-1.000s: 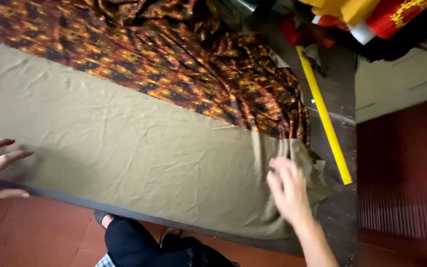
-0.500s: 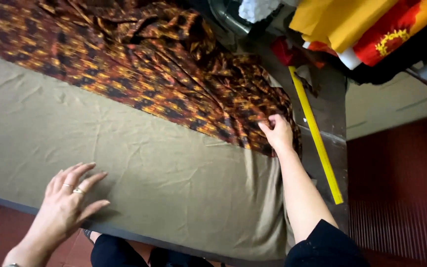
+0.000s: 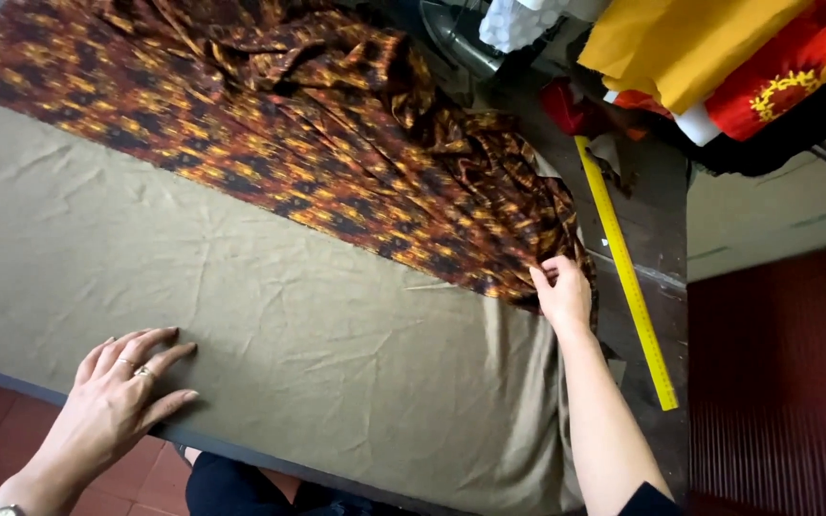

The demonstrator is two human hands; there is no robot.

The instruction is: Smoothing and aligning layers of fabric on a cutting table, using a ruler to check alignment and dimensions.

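A large olive-khaki cloth (image 3: 270,315) lies spread flat over a table, creased. On its far side lies a brown and orange patterned fabric (image 3: 336,134), bunched into folds toward the right. My left hand (image 3: 126,387) rests flat on the khaki cloth near the front edge, fingers spread, rings on two fingers. My right hand (image 3: 561,291) pinches the lower right corner of the patterned fabric where it meets the khaki cloth.
A long yellow ruler (image 3: 623,268) lies along the dark table edge at the right. Yellow and red folded fabrics (image 3: 719,57) are piled at the back right, beside a metal object (image 3: 456,43). Red tiled floor (image 3: 776,382) lies beyond the table. My dark trousers (image 3: 241,483) show below.
My left hand has come from off the table's left edge onto the khaki cloth. My right hand has moved up from the khaki cloth's corner and taken hold of the patterned fabric's edge.
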